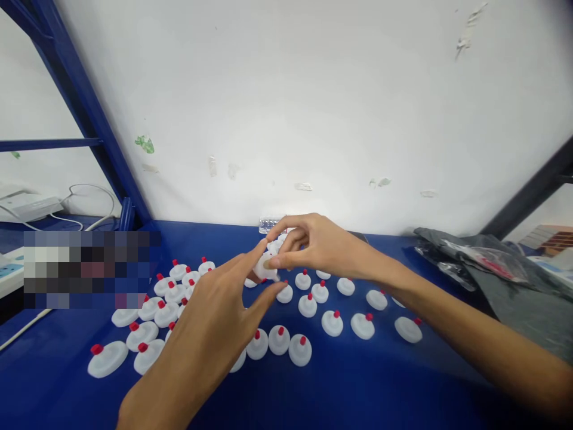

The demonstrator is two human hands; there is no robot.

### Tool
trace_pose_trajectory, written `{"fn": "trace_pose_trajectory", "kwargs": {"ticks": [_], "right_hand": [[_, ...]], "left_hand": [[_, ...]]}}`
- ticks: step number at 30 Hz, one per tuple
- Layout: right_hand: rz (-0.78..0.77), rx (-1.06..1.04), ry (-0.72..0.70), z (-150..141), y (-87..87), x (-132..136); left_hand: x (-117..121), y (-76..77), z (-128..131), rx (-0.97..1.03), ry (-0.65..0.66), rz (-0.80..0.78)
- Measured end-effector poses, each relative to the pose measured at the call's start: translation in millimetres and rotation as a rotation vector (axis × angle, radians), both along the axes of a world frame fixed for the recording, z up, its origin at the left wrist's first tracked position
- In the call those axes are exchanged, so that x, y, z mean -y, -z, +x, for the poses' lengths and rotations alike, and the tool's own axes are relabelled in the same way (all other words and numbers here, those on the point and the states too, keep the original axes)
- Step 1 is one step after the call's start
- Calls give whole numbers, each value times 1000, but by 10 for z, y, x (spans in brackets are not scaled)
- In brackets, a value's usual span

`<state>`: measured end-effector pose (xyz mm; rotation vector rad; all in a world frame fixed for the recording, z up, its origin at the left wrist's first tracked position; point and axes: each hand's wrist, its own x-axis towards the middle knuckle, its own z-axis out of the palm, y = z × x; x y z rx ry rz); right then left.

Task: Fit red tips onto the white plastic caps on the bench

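Note:
In the middle of the view, a white round cap (267, 267) is tilted between my two hands. My right hand (320, 245) is closed on it, its thumb pressing the near face and its index finger curled over the top. My left hand (224, 298) reaches up from below, fingers against the cap's left side; its thumb stretches out just beneath the cap. Skin hides part of the cap. Around both hands stand several white round caps with red tips, such as one (299, 350) in front and another (332, 323) under my right forearm.
More red-tipped caps (107, 359) cluster at left on the blue table (358, 388). Behind my hands lie a pile of white pieces (282, 239) and a clear plastic item (268, 226). Grey plastic bags (514, 280) lie at right. A blue metal frame (85, 95) rises at left.

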<state>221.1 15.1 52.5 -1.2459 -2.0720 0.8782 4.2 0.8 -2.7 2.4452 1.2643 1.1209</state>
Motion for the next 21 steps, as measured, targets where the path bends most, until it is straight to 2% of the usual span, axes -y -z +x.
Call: {"fn": "trace_pose_trajectory", "kwargs": {"ticks": [2,4,6,8,10,15,21], "right_hand": [[-56,-72,-54,-42,-29,35],[-59,-39,-65,-12,-37,-13],[56,132,47,73,-5,-127],[200,361,222,188,87,-286],[211,498,296,302,231,-461],[115,732,261,425,598,-785],[114,752,252,374,783,-888]], "left_hand": [[8,-26,-18,64,-18,1],[-4,-50,-52,111,-66,-33],[-28,-63,-86,112,-117,-71],[-52,-63,-106,89,-155,-90],[-67,-52,-106,57,-182,-87],[-92,-10,-84,36,-154,-123],[-148,32,-115,113,-43,-66]]}}
